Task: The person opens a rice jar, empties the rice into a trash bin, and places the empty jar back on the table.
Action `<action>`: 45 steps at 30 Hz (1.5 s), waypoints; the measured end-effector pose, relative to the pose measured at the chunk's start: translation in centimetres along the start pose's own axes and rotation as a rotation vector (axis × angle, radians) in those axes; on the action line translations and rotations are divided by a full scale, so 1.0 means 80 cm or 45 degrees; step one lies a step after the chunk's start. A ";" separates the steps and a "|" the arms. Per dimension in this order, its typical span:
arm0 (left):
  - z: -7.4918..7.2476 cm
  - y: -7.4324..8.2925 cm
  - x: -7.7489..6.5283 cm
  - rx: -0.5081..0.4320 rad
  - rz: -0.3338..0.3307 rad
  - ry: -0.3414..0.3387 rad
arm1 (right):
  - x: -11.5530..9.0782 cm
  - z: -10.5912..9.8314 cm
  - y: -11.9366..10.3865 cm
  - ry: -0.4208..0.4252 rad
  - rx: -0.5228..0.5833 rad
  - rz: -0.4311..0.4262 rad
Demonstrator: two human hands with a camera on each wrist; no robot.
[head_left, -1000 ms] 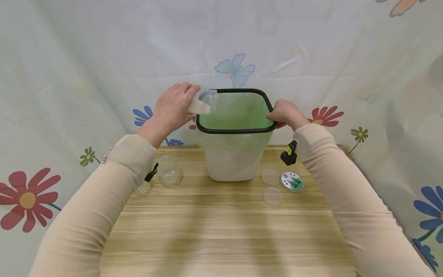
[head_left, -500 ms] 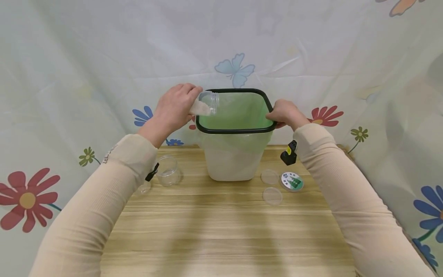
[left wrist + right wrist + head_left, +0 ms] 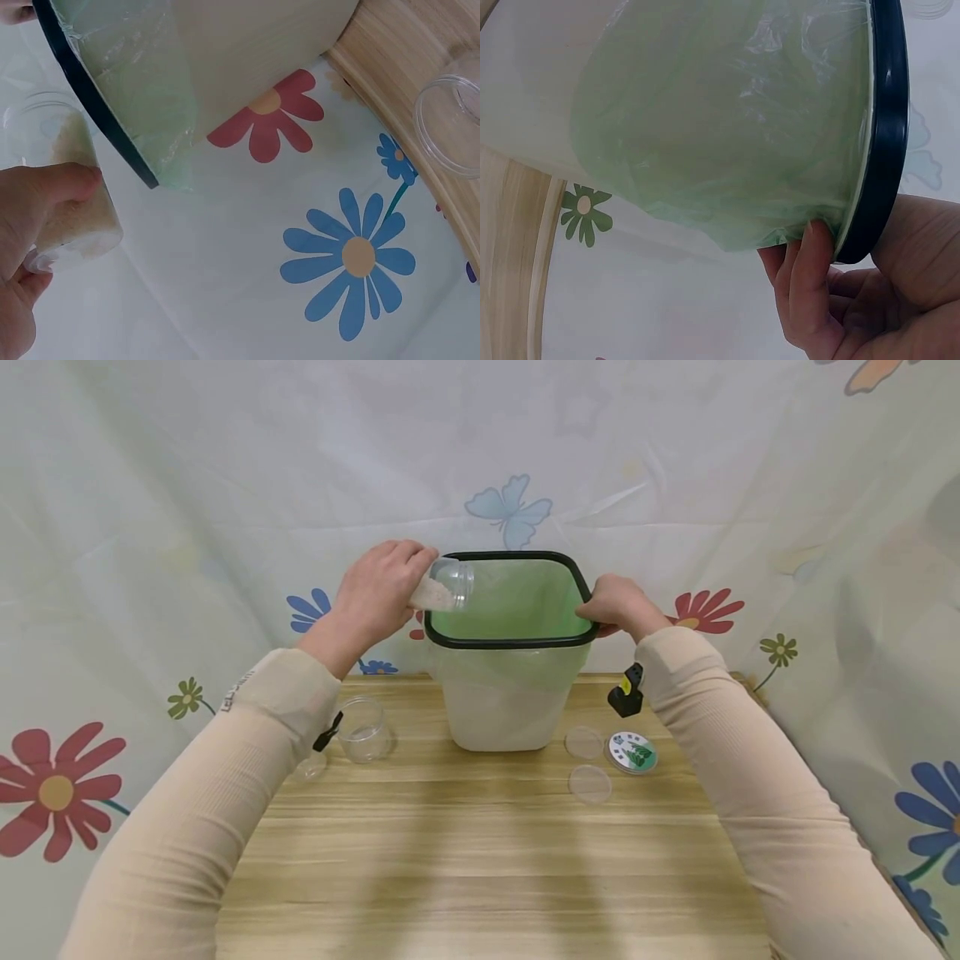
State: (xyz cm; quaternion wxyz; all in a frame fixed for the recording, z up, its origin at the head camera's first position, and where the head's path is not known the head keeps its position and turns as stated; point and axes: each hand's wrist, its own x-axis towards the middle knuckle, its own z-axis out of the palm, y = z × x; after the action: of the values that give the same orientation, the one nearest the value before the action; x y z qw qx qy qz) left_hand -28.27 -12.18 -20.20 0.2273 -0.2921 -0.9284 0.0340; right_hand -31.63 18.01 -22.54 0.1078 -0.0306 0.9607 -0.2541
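Observation:
My left hand (image 3: 378, 589) grips a clear plastic jar (image 3: 66, 217) partly filled with small white grains that look like rice. The jar lies tipped on its side, mouth toward the right, at the left rim of a pale waste bin (image 3: 498, 706). A thin green bag (image 3: 727, 127) lines the bin and folds over its outside under a black rim ring (image 3: 510, 644). At the opposite side, my right hand (image 3: 624, 607) holds that rim, its fingers curled underneath against the bag in the right wrist view. Grains falling into the bin cannot be made out.
An open clear jar (image 3: 364, 731) stands left of the bin, beside a small clear round piece (image 3: 311, 766) partly behind the left sleeve. Right of the bin lie two clear discs (image 3: 590, 785) and a round printed lid (image 3: 632, 752). A flowered sheet (image 3: 300, 460) hangs behind the wooden table (image 3: 480, 860).
The left hand has turned the jar slightly, and more of its clear wall shows near the mouth. The right hand and the bin stay in place.

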 end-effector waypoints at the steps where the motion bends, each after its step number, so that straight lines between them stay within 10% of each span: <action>1: 0.000 0.000 0.000 0.004 0.001 -0.003 | 0.000 0.000 0.000 0.001 0.000 0.000; 45: 0.000 0.006 0.008 0.090 0.156 0.015 | 0.003 0.002 0.002 0.027 -0.038 -0.018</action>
State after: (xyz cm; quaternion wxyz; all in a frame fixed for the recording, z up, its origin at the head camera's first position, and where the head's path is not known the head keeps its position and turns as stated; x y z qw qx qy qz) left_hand -28.48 -11.45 -20.04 0.2404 -0.3402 -0.9057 0.0787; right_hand -31.83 18.09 -22.80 0.0951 -0.0364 0.9652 -0.2407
